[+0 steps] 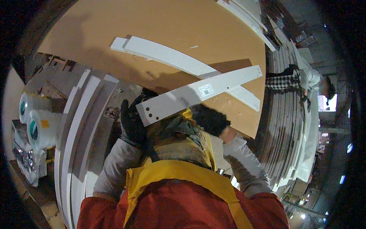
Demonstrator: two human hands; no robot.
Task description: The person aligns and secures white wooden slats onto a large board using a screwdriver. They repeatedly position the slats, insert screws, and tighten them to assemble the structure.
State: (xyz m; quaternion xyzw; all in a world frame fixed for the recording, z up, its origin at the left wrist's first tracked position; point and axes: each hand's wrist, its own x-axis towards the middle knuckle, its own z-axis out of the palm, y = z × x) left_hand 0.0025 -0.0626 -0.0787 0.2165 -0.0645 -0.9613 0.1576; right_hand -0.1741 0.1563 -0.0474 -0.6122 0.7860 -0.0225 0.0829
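A long white board [171,100] lies slantwise before me, bearing a printed label and several dark holes at its near left end. My left hand [133,123], in a dark glove, grips that left end, with part of the hand hidden behind the board. Close to the board's lower edge is my right hand [211,120], also in a dark glove. Its fingertips are hard to make out, so I cannot tell whether they hold the edge. Beneath the board, more white strips [168,55] cross the brown tabletop sheet [160,20].
To the left stand several long white boards [75,114], with rolls of clear film [43,130] beyond them. A tall stack of boards [283,123] fills the right side, where another person [308,80] stands. More white strips [246,23] lie at the sheet's far right edge.
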